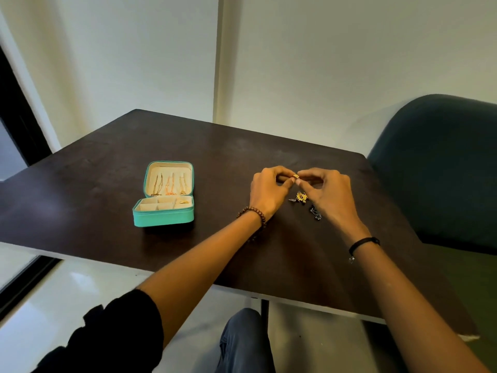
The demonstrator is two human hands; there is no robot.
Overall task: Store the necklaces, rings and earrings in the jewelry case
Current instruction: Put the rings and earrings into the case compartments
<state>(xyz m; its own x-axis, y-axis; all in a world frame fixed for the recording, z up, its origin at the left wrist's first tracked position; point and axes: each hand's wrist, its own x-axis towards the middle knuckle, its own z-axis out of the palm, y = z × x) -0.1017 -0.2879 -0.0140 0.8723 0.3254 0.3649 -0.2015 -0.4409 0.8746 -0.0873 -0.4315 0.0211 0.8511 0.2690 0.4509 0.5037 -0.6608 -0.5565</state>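
A teal jewelry case [163,218] lies open on the dark table [107,184], left of my hands. Necklaces [168,185] hang in its cream lid, and a gold piece [183,202] lies in a right-hand compartment. My left hand [267,192] and my right hand [326,193] meet fingertip to fingertip over the table, both pinching a small gold ring [296,176]. Below them on the table lie a yellow flower-shaped piece [301,197] and a dark metal piece [315,212], partly hidden by my right hand.
A dark teal chair [441,162] stands at the table's right side. The wall runs close behind the far table edge. The table's near edge is just beyond my knee [243,337]. Pale floor shows at lower left.
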